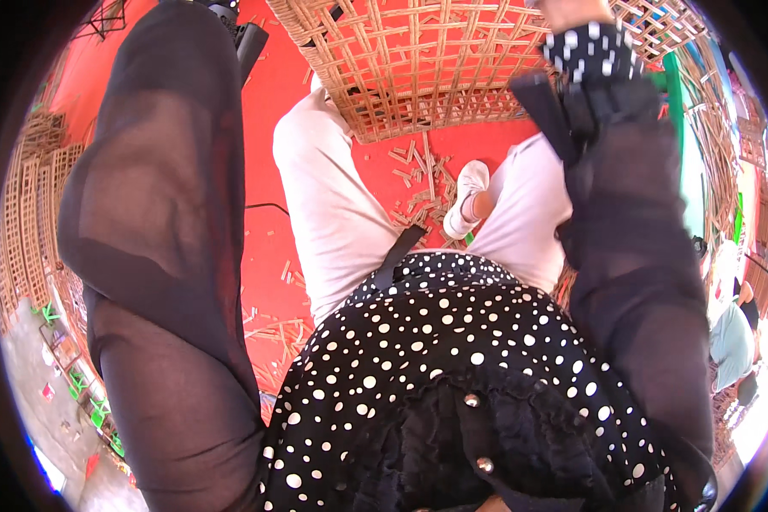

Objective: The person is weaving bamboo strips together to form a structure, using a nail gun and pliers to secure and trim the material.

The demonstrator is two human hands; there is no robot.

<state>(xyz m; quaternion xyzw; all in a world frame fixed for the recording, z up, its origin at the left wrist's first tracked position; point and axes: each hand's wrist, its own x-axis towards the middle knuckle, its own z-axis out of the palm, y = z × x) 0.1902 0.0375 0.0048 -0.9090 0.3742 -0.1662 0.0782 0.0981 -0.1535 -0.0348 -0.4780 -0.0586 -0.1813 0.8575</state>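
A woven wicker panel or basket side (418, 55) in light brown open lattice stands at the top of the view, beyond my knees. My right arm, in a sheer black sleeve with a spotted cuff, reaches up to its right part. Only a bit of my right hand (576, 12) shows beside the weave, slightly blurred; its fingers are cut off by the top edge, so any grip is hidden. On the left my other arm stretches up past the frame, and that hand lies outside the picture. Black straps with a dark device sit at both wrists.
Short cut strips of cane (422, 200) litter the red floor (269, 171) between my legs in pale trousers. Stacked woven panels (34, 226) stand at the left. Bundled canes (718, 145) and a seated person in a light green top (732, 346) are at the right.
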